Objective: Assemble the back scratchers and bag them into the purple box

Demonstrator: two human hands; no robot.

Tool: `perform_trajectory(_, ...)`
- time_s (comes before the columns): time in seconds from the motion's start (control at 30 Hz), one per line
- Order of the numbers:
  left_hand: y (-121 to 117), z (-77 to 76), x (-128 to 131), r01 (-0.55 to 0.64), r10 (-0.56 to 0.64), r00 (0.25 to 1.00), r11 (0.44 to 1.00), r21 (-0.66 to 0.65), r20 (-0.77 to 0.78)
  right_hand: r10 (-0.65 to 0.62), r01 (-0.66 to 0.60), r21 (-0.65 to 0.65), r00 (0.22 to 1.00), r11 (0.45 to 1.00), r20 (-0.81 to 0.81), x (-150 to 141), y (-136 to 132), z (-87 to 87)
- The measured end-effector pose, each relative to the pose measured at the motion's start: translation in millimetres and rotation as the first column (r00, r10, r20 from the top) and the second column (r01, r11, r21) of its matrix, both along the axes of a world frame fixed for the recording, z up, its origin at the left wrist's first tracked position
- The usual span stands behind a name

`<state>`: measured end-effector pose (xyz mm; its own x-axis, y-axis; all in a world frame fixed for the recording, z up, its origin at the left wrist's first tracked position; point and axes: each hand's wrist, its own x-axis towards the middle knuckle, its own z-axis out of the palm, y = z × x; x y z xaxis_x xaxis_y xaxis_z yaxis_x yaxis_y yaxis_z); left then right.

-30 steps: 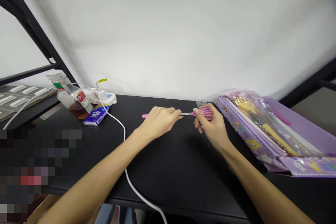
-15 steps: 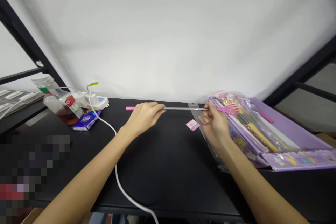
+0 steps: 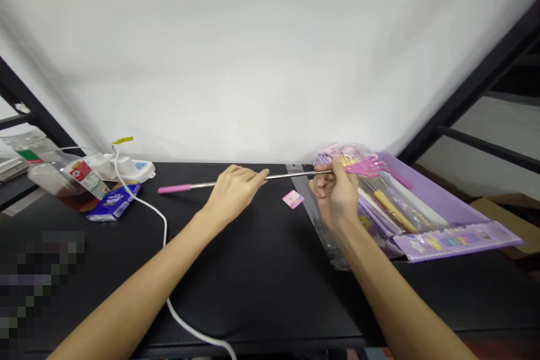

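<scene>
On the black table (image 3: 261, 270) in front of you, backed by a plain white wall (image 3: 270, 56) with black frame bars slanting at both edges, things run like this from the left: one tilted bottle (image 3: 54, 180) with brown liquid, one blue packet (image 3: 112, 207) just before it, one white power strip (image 3: 126, 166) behind, and one white cable (image 3: 162, 225) trailing from it across the table and over the near edge, passing under your left forearm. One telescopic rod (image 3: 236, 180) lies stretched across the middle, its pink grip to the left and its pink hand-shaped tip (image 3: 367, 167) to the right. Your left hand (image 3: 232, 194) rests over the rod with fingers only loosely curled; whether it grips is unclear. One small pink tag (image 3: 292, 199) lies between your hands. Your right hand (image 3: 335, 194) pinches the rod just behind the tip, above a clear wrapper (image 3: 324, 230). Farthest right sits one purple stationery set (image 3: 442, 225), its near end touching the wrapper.
</scene>
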<state>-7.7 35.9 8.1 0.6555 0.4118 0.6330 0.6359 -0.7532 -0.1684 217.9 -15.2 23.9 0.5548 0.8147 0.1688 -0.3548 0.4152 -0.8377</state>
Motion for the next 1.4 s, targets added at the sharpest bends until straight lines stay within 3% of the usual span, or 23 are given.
perform_trajectory(0.1,-3,-3.0,6,0.003,-0.004,1.0,0.999,0.046,0.027,-0.117,0.117,0.022,0.993,0.993,-0.01,3,-1,5.4)
perform_trajectory(0.23,7,-5.2,-12,-0.141,0.139,0.99,0.989,0.051,0.034,-0.359,0.365,0.05,0.928,0.93,-0.103,35,-4,17.7)
perform_trajectory(0.4,15,-9.3,-23,-0.191,0.189,0.981,0.977,0.089,0.04,-0.424,0.433,0.066,0.897,0.899,-0.124,60,-6,22.1)
perform_trajectory(0.53,9,-11.5,-11,-0.078,0.069,0.995,0.988,0.134,0.07,-0.355,0.358,0.068,0.933,0.931,-0.049,42,-1,9.7)
perform_trajectory(0.6,1,-11.8,1,-0.006,-0.007,0.997,0.988,0.154,0.083,-0.266,0.265,0.044,0.964,0.963,0.017,20,1,0.1)
perform_trajectory(0.63,-4,-11.7,7,0.022,-0.037,0.995,0.986,0.166,0.089,-0.161,0.16,0.02,0.984,0.987,0.075,8,2,-4.3)
perform_trajectory(0.73,-15,-10.0,15,0.063,-0.079,0.993,0.983,0.172,0.084,-0.023,0.019,0.033,0.991,0.999,0.135,-14,1,-10.5)
perform_trajectory(0.87,-7,-4.5,-10,-0.038,0.037,0.999,0.997,0.062,0.009,-0.242,0.241,0.031,0.97,0.97,0.013,18,-1,-1.0)
perform_trajectory(0.97,6,1.7,-38,-0.153,0.153,0.988,0.988,-0.008,0.01,-0.285,0.287,0.031,0.957,0.957,-0.055,54,1,5.5)
perform_trajectory(1.03,9,6.0,-44,-0.154,0.154,0.988,0.988,-0.007,0.008,-0.269,0.271,0.013,0.961,0.963,-0.066,57,4,4.0)
perform_trajectory(1.13,-1,9.6,-25,-0.078,0.08,0.996,0.996,0.04,-0.049,-0.177,0.177,-0.081,0.984,0.981,0.018,23,5,-7.1)
perform_trajectory(1.23,-18,8.8,3,-0.032,0.036,0.995,0.998,0.048,-0.095,0.142,-0.113,-0.147,0.969,0.983,0.202,-26,1,-22.3)
perform_trajectory(1.3,-26,6.7,13,-0.031,0.034,0.995,0.999,0.035,-0.095,0.174,-0.131,-0.149,0.928,0.98,0.328,-45,-1,-29.6)
perform_trajectory(1.4,-27,3.9,10,-0.041,0.04,0.994,0.999,-0.005,-0.097,0.211,-0.129,-0.197,0.845,0.972,0.491,-46,-2,-32.0)
